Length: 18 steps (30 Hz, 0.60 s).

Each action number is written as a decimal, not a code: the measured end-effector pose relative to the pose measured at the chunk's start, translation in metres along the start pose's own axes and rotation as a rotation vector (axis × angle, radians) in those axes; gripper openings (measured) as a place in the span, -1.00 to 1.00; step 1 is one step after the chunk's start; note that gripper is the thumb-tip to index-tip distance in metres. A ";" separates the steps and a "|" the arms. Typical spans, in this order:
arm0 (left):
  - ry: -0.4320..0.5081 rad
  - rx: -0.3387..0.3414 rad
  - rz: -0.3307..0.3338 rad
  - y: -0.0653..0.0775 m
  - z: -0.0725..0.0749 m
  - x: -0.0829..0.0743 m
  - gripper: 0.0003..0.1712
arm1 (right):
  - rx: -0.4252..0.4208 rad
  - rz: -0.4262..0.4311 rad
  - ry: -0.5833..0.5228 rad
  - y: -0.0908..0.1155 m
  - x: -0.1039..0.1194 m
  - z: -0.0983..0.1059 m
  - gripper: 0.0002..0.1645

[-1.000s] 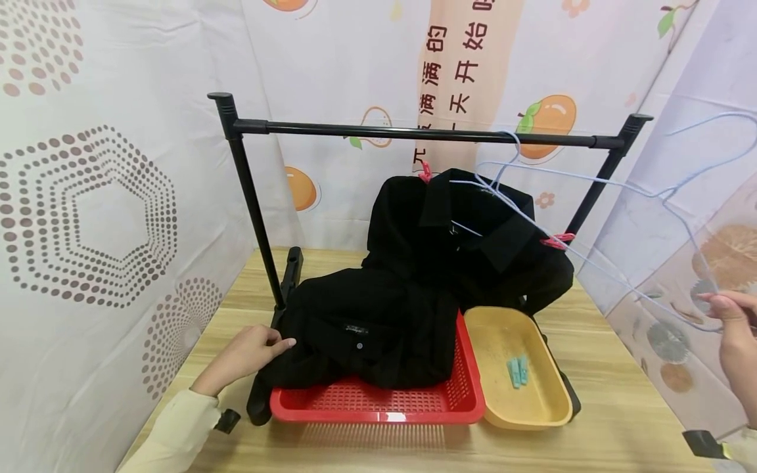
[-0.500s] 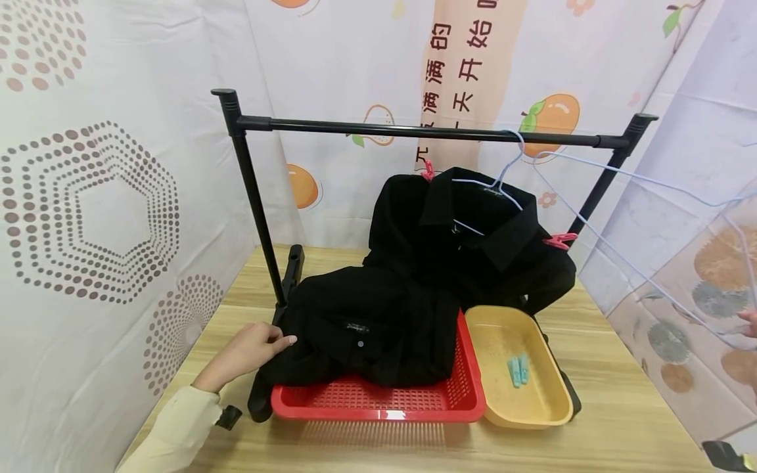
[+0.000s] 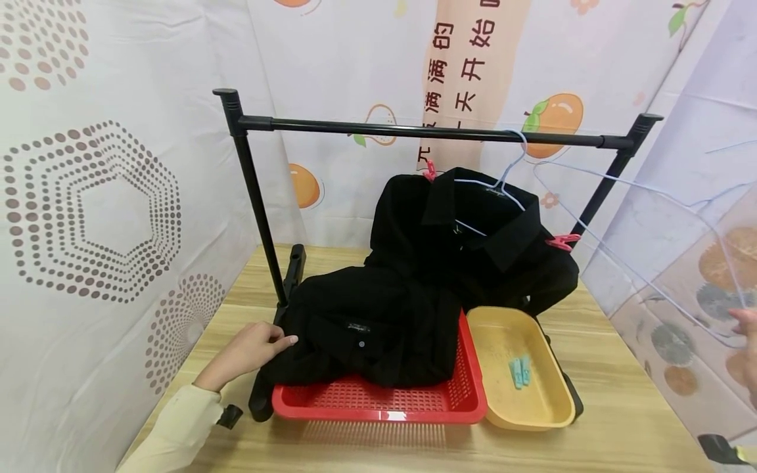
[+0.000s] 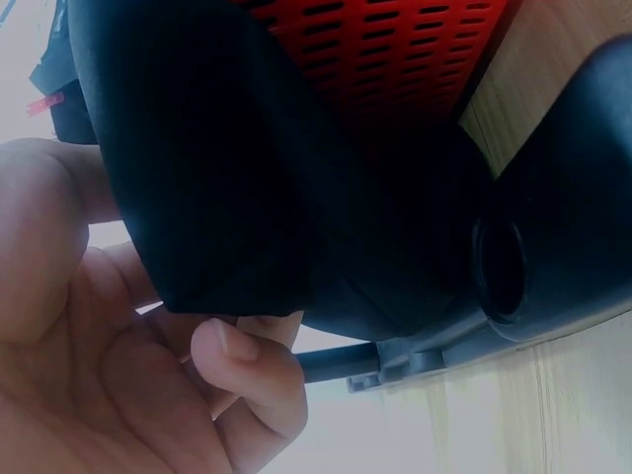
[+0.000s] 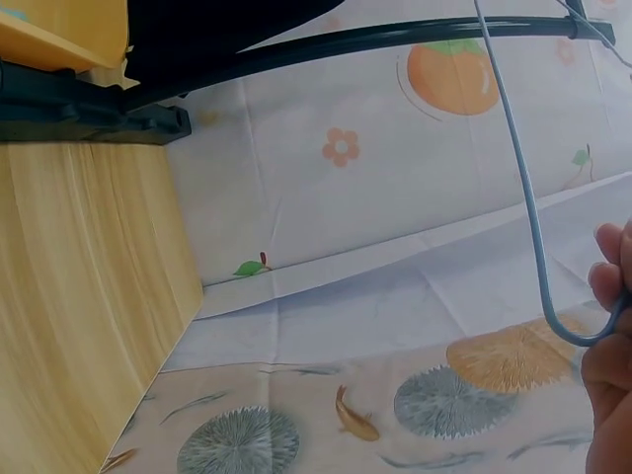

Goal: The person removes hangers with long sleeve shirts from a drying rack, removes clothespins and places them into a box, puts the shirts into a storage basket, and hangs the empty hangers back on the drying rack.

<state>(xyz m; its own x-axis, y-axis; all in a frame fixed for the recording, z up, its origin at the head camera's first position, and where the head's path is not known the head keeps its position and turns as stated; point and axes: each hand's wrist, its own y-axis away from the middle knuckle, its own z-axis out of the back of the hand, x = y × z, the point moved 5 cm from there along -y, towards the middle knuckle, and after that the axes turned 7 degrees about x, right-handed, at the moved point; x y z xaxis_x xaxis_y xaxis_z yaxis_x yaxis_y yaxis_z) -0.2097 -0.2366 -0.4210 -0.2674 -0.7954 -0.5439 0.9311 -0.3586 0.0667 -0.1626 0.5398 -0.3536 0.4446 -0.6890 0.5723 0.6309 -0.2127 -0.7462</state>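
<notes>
At the left side of the red basket (image 3: 378, 415), my left hand (image 3: 248, 355) pinches the edge of a folded black shirt (image 3: 384, 341) with a label and one button showing. In the left wrist view, the fingers (image 4: 252, 370) curl at the hem of the dark cloth (image 4: 217, 178). My right hand (image 3: 750, 341), partly cut off at the right edge, grips one end of a light blue wire hanger (image 3: 639, 282). The right wrist view has fingertips and thumb (image 5: 610, 370) around the hanger's bent corner (image 5: 543, 286). The hanger's other end overlaps the rack in the head view.
A black garment rack (image 3: 378, 129) stands over the basket. From its bar hangs another black shirt (image 3: 408, 230) on a blue hanger (image 3: 505, 174), with pink clips (image 3: 564, 242) at both shoulders. A yellow tray (image 3: 493, 394) holds teal clips (image 3: 520, 372). Patterned curtains (image 3: 106, 263) surround the table.
My right hand and the wire hanger have moved right, so the hanger's far end no longer overlaps the hanging shirt's collar. My left hand has stayed on the folded shirt.
</notes>
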 end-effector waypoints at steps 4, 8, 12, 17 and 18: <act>-0.001 0.000 0.003 0.000 0.000 0.000 -0.45 | -0.099 -0.135 -0.143 -0.014 0.034 -0.014 -0.59; 0.003 0.000 0.006 0.000 0.000 0.000 -0.45 | -0.063 -0.073 -0.014 -0.022 0.056 -0.021 -0.58; 0.010 0.006 0.012 0.000 0.000 0.000 -0.45 | -0.024 -0.027 0.124 -0.033 0.072 -0.026 -0.51; 0.012 0.009 0.021 0.000 -0.001 0.001 -0.45 | 0.006 -0.001 0.190 -0.052 0.087 -0.036 -0.69; 0.012 0.008 0.023 0.000 -0.001 0.001 -0.45 | 0.018 -0.003 0.205 -0.056 0.089 -0.039 -0.74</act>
<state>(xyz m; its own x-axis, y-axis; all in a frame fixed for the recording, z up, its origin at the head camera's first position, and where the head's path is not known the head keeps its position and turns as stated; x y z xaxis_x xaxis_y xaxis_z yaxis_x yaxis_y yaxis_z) -0.2099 -0.2368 -0.4222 -0.2430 -0.7976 -0.5521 0.9348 -0.3445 0.0863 -0.1827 0.4632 -0.2743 0.3051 -0.8157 0.4914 0.6441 -0.2034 -0.7374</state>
